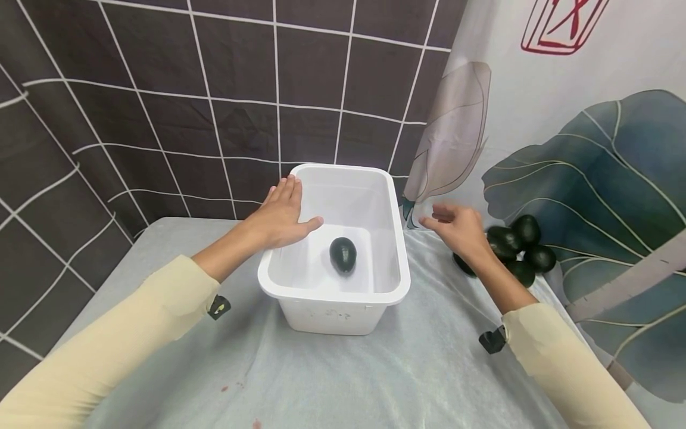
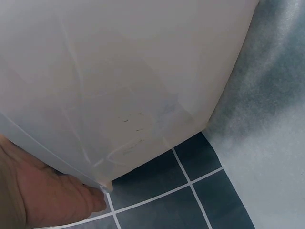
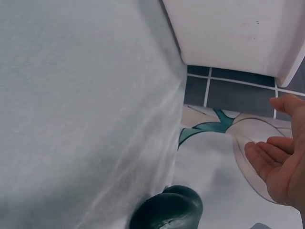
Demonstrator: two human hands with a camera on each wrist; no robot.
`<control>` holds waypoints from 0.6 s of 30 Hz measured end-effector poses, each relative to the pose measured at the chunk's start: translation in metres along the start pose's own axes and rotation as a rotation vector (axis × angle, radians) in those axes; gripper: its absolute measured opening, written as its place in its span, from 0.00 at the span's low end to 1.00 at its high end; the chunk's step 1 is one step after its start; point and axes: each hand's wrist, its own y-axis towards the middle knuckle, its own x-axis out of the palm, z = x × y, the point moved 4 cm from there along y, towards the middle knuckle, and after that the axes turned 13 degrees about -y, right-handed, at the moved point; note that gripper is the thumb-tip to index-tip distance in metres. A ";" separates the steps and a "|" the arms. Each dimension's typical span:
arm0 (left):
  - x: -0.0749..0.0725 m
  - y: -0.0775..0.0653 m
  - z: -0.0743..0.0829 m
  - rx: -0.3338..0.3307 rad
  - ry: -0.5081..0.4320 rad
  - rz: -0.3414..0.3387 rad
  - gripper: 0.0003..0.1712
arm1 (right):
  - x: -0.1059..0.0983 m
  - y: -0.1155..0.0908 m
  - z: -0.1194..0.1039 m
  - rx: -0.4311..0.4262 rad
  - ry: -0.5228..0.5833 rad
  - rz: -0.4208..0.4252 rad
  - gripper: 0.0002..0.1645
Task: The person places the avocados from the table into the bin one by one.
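A white plastic tub (image 1: 336, 311) holds one dark green avocado (image 1: 343, 255) on its floor. My left hand (image 1: 278, 217) rests along the tub's left rim, its fingers straight and thumb reaching over the inside. In the left wrist view that hand (image 2: 57, 198) lies against the tub's outer side. To the right of the tub, my right hand (image 1: 455, 229) is raised with nothing in it, fingers loosely bent and thumb apart. Several more avocados (image 1: 527, 229) lie in a pile close beyond that hand, partly hidden by it. One avocado (image 3: 169, 210) shows in the right wrist view.
The table is covered with a pale grey-blue cloth (image 1: 332, 381). A dark curtain with white grid lines (image 1: 236, 128) hangs behind the tub. At the right, a white fabric with large leaf prints (image 1: 584, 161) hangs close behind the avocado pile.
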 end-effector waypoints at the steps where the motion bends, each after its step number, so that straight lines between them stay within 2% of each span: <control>1: 0.000 0.000 0.000 0.000 0.000 0.000 0.62 | 0.000 -0.001 0.002 0.002 -0.002 -0.001 0.38; 18: 0.001 0.000 -0.001 0.002 -0.006 -0.004 0.62 | 0.006 -0.012 0.017 0.049 0.008 -0.026 0.41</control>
